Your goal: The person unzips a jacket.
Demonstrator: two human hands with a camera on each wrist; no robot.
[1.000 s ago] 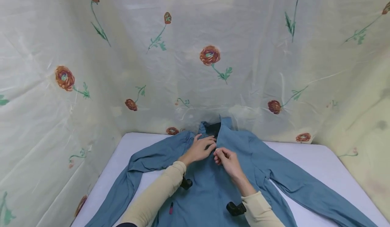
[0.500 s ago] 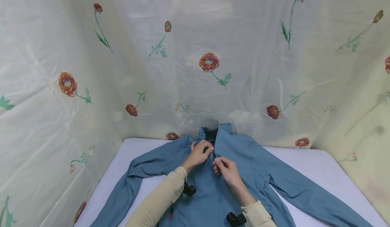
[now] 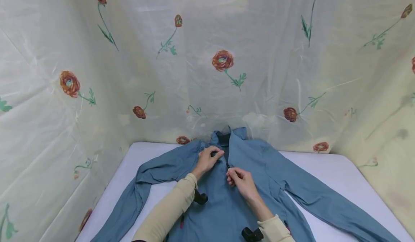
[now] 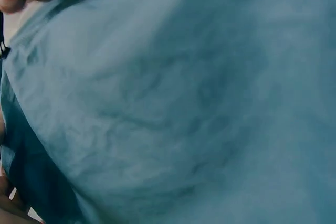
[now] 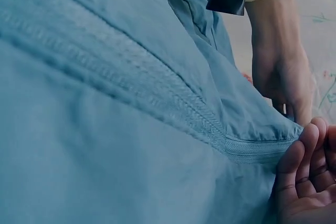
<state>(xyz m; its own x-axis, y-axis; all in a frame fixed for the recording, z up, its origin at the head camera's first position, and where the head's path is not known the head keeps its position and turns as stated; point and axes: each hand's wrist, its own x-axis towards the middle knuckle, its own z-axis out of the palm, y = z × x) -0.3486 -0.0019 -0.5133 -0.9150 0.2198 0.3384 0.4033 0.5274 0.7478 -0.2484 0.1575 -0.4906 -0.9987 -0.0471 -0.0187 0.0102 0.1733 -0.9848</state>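
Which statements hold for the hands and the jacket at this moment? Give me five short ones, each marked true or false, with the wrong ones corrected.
1. The blue jacket lies on the table with its sleeves spread to both sides. True.
2. The collar points toward the person. False: the collar is at the table's far edge, by the curtain.
3. The right hand is nearer the person than the left hand. True.
4. The jacket front is closed right up to the neck. False: it gapes open above the right hand.
5. The curtain bears a flower pattern. True.
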